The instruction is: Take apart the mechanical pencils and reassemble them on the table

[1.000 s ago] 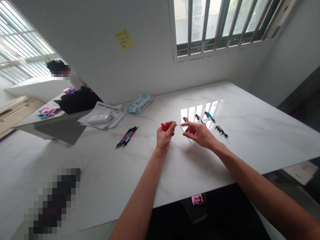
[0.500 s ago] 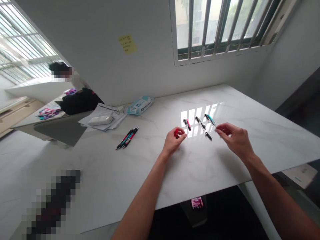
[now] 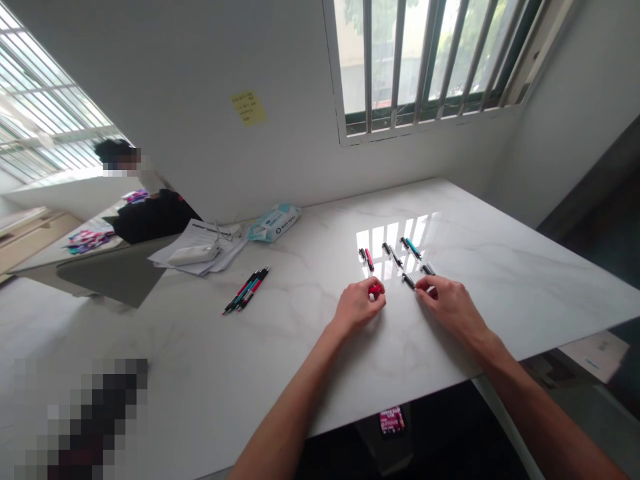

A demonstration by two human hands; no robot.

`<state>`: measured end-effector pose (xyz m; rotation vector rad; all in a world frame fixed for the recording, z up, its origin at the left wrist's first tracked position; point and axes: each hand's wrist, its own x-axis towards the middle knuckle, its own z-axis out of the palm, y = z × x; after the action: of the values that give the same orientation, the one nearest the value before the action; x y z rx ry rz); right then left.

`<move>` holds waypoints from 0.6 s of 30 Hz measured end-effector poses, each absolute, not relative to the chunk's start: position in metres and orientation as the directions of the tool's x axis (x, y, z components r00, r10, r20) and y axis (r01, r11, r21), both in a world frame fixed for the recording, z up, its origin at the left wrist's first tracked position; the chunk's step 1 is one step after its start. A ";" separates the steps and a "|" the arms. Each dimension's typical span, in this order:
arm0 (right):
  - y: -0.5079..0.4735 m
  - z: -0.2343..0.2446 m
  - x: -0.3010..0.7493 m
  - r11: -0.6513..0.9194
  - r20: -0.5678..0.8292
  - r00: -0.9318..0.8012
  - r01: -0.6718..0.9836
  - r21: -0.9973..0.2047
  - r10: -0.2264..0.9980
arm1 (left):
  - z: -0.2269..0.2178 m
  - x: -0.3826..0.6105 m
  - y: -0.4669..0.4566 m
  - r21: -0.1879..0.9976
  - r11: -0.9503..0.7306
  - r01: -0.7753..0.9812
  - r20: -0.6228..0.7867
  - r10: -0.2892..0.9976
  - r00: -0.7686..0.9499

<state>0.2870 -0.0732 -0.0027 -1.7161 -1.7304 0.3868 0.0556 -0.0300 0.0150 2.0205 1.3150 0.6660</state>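
Observation:
My left hand (image 3: 361, 303) is closed around a red pen part (image 3: 375, 290), which shows between thumb and forefinger above the white tabletop (image 3: 280, 373). My right hand (image 3: 447, 303) has thumb and forefinger pinched at the lower end of a short black pen part (image 3: 409, 281) lying on the table. Just behind those fingers lies another dark pen part (image 3: 429, 270), partly covered. Farther back, short pen pieces lie in pairs: a black one beside a red one (image 3: 369, 259), a black one beside a grey one (image 3: 395, 255), and a black one beside a teal one (image 3: 413, 248).
A bunch of several pens (image 3: 247, 290) lies left of my hands. Toward the wall are a pack of wipes (image 3: 275, 223) and papers (image 3: 210, 247) under a white power strip (image 3: 194, 253). A phone (image 3: 391, 421) shows below the table's front edge. Another person sits far left.
My right hand has moved left and toward me, from beside the teal piece to the short black part. A dark pen part now lies behind its fingers. The left hand still holds the red part.

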 end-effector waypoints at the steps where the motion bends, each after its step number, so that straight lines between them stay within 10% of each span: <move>1: -0.074 -0.004 0.286 0.106 0.250 0.070 0.772 -0.627 0.966 | 0.014 0.062 -0.030 0.711 -0.312 0.630 0.065 0.921 0.383; 8: -0.079 -0.014 0.286 0.169 0.294 0.061 0.700 -0.694 0.954 | 0.004 0.109 -0.024 0.539 -0.325 0.777 0.090 0.940 0.330; 18: -0.076 -0.019 0.287 0.174 0.298 0.061 0.695 -0.698 0.953 | 0.011 0.113 -0.020 0.656 -0.284 0.699 0.076 0.947 0.313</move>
<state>0.2871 -0.0765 -0.0195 -1.5818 -1.6939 0.4306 0.1127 -0.0204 0.0111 2.0710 1.4518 0.6336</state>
